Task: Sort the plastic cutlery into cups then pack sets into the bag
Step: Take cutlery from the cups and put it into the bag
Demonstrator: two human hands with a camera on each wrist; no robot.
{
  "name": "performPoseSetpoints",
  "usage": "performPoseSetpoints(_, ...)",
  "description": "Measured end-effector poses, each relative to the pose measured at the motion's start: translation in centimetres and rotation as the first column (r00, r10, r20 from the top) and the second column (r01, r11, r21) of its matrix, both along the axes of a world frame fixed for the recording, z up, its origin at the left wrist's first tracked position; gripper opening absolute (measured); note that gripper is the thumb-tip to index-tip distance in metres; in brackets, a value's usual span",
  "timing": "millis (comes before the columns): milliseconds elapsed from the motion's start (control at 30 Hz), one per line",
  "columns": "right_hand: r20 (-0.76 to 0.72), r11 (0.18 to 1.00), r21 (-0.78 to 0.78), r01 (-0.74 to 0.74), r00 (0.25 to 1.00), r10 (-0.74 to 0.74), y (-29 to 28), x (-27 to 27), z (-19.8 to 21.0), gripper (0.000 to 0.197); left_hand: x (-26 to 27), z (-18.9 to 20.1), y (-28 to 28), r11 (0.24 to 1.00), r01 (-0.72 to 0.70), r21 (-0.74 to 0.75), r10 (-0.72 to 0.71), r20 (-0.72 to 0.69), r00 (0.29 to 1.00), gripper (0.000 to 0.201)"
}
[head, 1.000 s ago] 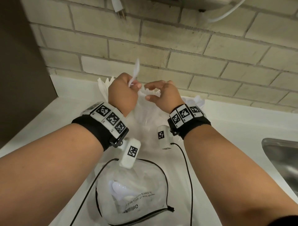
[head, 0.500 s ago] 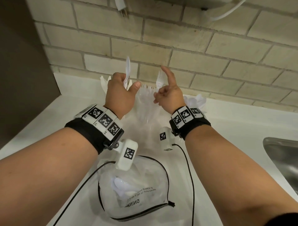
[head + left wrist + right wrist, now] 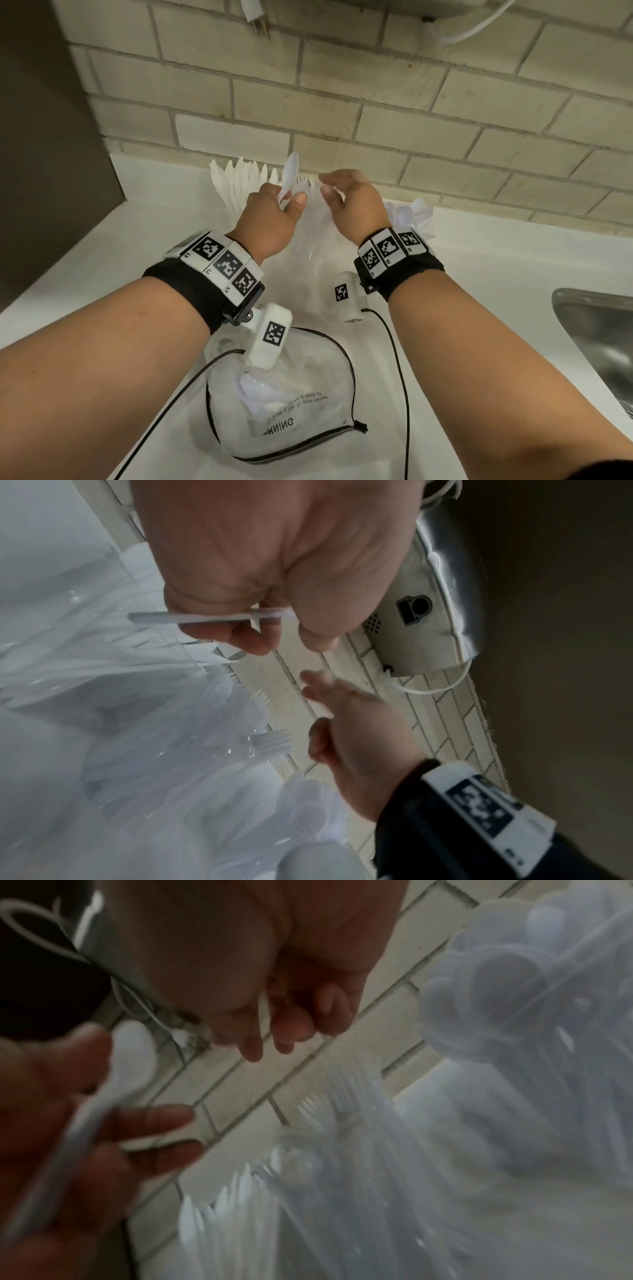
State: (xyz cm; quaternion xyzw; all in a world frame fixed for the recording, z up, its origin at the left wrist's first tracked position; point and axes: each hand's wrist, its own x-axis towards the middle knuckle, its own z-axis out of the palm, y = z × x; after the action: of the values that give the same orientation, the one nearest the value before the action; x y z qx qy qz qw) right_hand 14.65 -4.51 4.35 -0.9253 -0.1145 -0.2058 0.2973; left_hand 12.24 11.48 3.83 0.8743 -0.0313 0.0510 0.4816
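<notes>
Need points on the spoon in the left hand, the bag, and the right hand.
spoon (image 3: 290, 171), head view, on its bowl above the fingers.
bag (image 3: 308, 404), head view, on the clear front by the printed warning.
right hand (image 3: 356, 205), head view, on the back of the hand.

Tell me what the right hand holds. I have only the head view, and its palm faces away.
Observer: Nothing. In the right wrist view the right hand hangs with loose, empty fingers above the forks.
Operator: Check the left grip on the spoon.
Observer: The left wrist view shows the left hand pinching the spoon by its handle between thumb and fingers; the handle's end juts out past them.
Operator: Report on the cup hidden behind my right wrist.
Observer: In the right wrist view the spoon cup is packed full, bowls up.
</notes>
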Motion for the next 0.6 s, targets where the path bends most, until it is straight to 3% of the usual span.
performPoseSetpoints(100,0.000,0.934,0.353,-0.053,0.998,0.056,0.9,-2.2,2.4,0.035,-0.5,0.9,-0.9,0.994,0.097,0.060,-0.097,-0.001,0.995,0.039)
performPoseSetpoints(167,-0.009,0.894,0.440,-0.088,0.995,0.102,1.1,-3.4,3.3,0.025,-1.4,1.9,-1.6,0.982,0.167,0.084,-0.170,0.029,0.985,0.029)
performPoseSetpoints(300,0.107,0.931,0.359,-0.062,0.994,0.025,-1.2,-4.7,5.2,0.017,-3.5,3.9,-2.0,0.951,0.224,0.214,-0.247,0.084,0.965,0.030)
performPoseSetpoints(367,0.169,0.938,0.347,-0.009,0.984,-0.053,-3.7,-5.0,6.6,0.017,-5.1,4.8,-1.0,0.951,0.223,0.214,-0.246,0.087,0.965,0.037)
performPoseSetpoints(467,0.280,0.964,0.234,0.130,0.940,-0.195,-7.5,-5.0,7.6,0.022,-8.2,5.8,1.5,0.932,0.266,0.247,-0.295,0.092,0.951,0.028)
performPoseSetpoints(533,0.333,0.966,0.146,0.212,0.909,-0.250,-9.1,-4.9,7.2,0.026,-10.4,5.6,3.5,0.847,0.396,0.355,-0.417,-0.018,0.909,0.023)
performPoseSetpoints(600,0.337,0.967,0.075,0.245,0.906,-0.256,-9.7,-4.7,6.1,0.028,-12.0,4.4,5.3,0.683,0.584,0.439,-0.529,-0.253,0.810,0.026)
